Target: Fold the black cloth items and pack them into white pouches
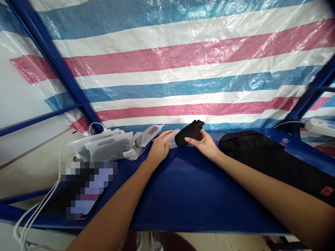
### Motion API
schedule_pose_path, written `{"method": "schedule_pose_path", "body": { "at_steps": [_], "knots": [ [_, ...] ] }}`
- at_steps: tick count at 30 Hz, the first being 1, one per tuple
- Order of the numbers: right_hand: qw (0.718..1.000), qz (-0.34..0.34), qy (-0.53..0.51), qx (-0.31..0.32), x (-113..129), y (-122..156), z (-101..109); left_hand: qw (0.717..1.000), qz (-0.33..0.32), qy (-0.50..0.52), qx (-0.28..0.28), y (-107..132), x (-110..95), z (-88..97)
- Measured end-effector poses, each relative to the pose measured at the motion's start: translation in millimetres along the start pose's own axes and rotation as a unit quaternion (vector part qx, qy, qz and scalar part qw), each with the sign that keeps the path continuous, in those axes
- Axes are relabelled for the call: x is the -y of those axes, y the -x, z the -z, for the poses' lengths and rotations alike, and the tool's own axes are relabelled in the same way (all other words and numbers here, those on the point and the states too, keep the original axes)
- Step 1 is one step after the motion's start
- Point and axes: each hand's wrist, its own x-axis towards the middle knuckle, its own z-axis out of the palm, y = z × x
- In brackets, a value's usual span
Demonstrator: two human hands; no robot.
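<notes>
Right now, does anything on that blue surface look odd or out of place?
Mostly the phone-like device at left: it appears pixelated, hiding its details. Behind it, frosted pouches overlap untidily. I see nothing spilled.

Clear plastic (172, 142) — partly hidden

Left forearm (116, 202): bare, smooth in outline, narrowing evenly toward the wrist. Right forearm (264, 190): likewise bare, of matching slim build, widening toward the elbow. Left grip (159, 148): a bare human hand, narrow, with long, slender fingers. Right grip (205, 143): also an ungloved hand, slim, its thumb tapering to a rounded tip. Clothing (180, 242): dark red cloth, visible low down at the legs; from where I stand the cut is too blurred to tell. Footwear (155, 244): pale grey to white, only partly seen, the type unclear.
</notes>
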Motion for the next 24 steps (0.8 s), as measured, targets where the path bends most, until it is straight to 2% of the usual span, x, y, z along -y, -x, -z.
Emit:
{"method": "schedule_pose_path", "body": {
  "at_steps": [2,5,8,11,14,16,17,19,24],
  "knots": [
    [0.999,-0.032,-0.037,0.003,3.6,2.1,-3.1,1.0,0.006,0.002,-0.029,-0.2,-2.2,-0.5],
    [0.995,-0.06,-0.081,0.005,8.5,5.6,-8.5,0.999,0.005,0.017,-0.039,-0.9,-6.8,-2.0],
    [0.997,-0.038,-0.065,0.0,9.6,6.6,-10.0,0.999,0.003,0.036,-0.033,-1.7,-10.6,-4.7],
    [0.995,0.07,0.073,-0.014,9.0,5.5,-4.2,0.998,0.008,0.064,-0.027,-2.2,-12.6,-7.3],
    [0.945,0.212,0.249,0.01,10.8,3.8,5.4,0.993,0.024,0.116,-0.024,-2.9,-16.1,-6.3],
    [0.91,0.275,0.307,0.036,12.3,2.7,10.3,0.989,0.035,0.142,-0.02,-3.6,-19.9,-3.4],
    [0.902,0.29,0.316,0.046,12.6,2.3,11.9,0.988,0.036,0.148,-0.014,-4.0,-21.8,-1.5],
    [0.903,0.291,0.31,0.063,11.7,2.0,13.4,0.988,0.031,0.152,-0.004,-4.6,-24.6,1.8],
    [0.928,0.218,0.292,0.076,6.6,4.3,12.7,0.983,0.043,0.178,0.01,-4.6,-21.3,2.5]
  ]
}}
